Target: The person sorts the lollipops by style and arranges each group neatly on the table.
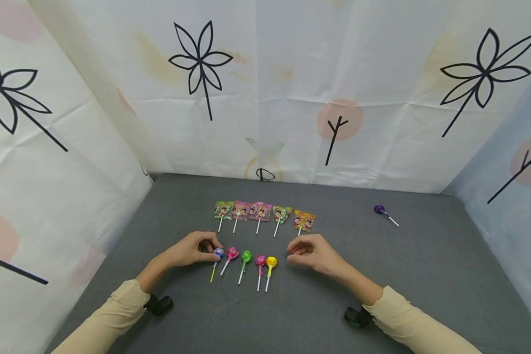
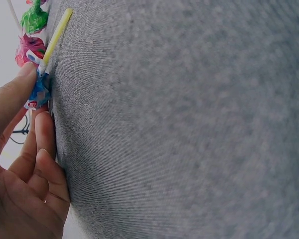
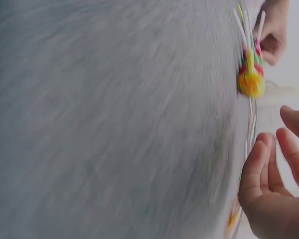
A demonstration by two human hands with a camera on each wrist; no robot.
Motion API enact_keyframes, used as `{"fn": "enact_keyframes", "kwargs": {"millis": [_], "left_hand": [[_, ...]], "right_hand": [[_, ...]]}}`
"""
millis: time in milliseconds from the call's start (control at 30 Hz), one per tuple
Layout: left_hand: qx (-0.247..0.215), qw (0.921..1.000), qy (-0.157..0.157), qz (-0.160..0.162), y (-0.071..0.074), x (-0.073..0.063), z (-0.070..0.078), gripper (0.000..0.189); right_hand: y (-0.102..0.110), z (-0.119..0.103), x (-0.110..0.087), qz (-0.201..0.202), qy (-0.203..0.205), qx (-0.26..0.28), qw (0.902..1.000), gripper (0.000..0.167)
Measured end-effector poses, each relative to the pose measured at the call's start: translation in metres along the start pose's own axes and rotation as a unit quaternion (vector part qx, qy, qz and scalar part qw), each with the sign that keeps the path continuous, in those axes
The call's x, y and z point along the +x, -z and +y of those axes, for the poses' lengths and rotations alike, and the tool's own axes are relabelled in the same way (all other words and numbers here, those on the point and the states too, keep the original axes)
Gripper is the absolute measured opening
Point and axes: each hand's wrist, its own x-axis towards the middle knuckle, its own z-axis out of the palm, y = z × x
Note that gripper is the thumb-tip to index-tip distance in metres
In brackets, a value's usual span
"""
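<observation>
At the left end of the front row of lollipops, my left hand (image 1: 193, 250) pinches a blue-wrapped lollipop (image 1: 219, 252) with a yellow stick, its head between thumb and fingers in the left wrist view. Beside it lie a pink lollipop (image 1: 232, 253), a green one (image 1: 246, 256), another pink one (image 1: 260, 260) and a yellow one (image 1: 271, 262). My right hand (image 1: 313, 253) hovers to the right of the yellow lollipop, its fingers loosely bent and holding nothing. In the right wrist view a gap separates its fingertips from the yellow lollipop (image 3: 251, 84).
Behind the front row lie several flat-packet lollipops, from a green packet (image 1: 223, 210) to an orange packet (image 1: 304, 221) close to my right hand. A purple lollipop (image 1: 380, 209) lies apart at the back right. Patterned cloth (image 1: 287, 59) walls in the grey table (image 1: 425, 275).
</observation>
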Motion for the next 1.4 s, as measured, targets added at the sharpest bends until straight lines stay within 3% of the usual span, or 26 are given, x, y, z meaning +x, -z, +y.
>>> {"fn": "enact_keyframes", "kwargs": {"millis": [133, 467, 767, 1167, 1400], "left_hand": [[0.001, 1.0, 0.003, 0.0, 0.0, 0.0, -0.001, 0.015], [0.002, 1.0, 0.002, -0.001, -0.001, -0.001, -0.001, 0.015], [0.001, 1.0, 0.003, 0.001, 0.0, -0.003, 0.0, 0.014], [0.002, 1.0, 0.004, 0.004, -0.001, -0.003, -0.003, 0.015], [0.001, 1.0, 0.002, 0.002, -0.001, 0.0, -0.003, 0.015]], "right_hand": [[0.018, 0.004, -0.016, 0.014, -0.003, 0.003, 0.9999, 0.021], [0.059, 0.014, -0.061, 0.08, -0.054, -0.013, 0.9952, 0.023], [0.091, 0.017, -0.095, 0.108, -0.067, -0.016, 0.9918, 0.026], [0.125, 0.023, -0.124, 0.154, -0.081, -0.056, 0.9832, 0.03], [0.147, 0.026, -0.134, 0.184, -0.062, -0.058, 0.9792, 0.03]]}}
